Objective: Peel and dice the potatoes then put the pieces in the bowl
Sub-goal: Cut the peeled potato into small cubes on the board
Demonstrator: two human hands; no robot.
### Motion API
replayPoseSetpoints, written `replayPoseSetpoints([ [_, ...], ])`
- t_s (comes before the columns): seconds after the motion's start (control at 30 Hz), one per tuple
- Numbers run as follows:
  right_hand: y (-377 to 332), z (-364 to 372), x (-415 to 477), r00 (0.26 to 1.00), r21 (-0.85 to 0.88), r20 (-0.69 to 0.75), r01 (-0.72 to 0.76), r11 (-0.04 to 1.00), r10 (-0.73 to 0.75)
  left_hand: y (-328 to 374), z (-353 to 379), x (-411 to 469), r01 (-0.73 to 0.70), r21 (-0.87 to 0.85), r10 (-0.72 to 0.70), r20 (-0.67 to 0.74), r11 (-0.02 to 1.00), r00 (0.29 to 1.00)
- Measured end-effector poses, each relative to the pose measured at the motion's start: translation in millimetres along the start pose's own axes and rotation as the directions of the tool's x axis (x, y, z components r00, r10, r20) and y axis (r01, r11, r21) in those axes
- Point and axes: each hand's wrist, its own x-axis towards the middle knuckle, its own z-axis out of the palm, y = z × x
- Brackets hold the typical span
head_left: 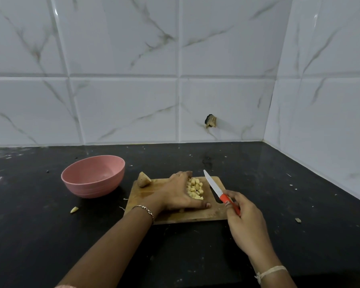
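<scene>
A heap of pale diced potato pieces (195, 188) lies on the wooden cutting board (212, 213). My left hand (176, 193) lies flat on the board with fingers cupped against the heap's left side. My right hand (244, 217) grips the orange handle of a white-bladed knife (213, 187), whose blade points up and left just right of the heap. A potato chunk with skin (143, 179) sits at the board's far left corner. The pink bowl (93, 176) stands left of the board and looks empty.
The board lies on a black stone counter (50, 235) bounded by white tiled walls behind and to the right. Small scraps lie scattered: one potato bit (74, 209) left of the board, another crumb (298, 220) on the right.
</scene>
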Motion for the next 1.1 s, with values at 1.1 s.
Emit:
replayPoseSetpoints([
  [1.1, 0, -1, -1, 0.997, 0.072, -0.068, 0.029, 0.997, -0.025, 20, 14, 13, 0.024, -0.183, -0.055, -0.165, 0.983, 0.985],
])
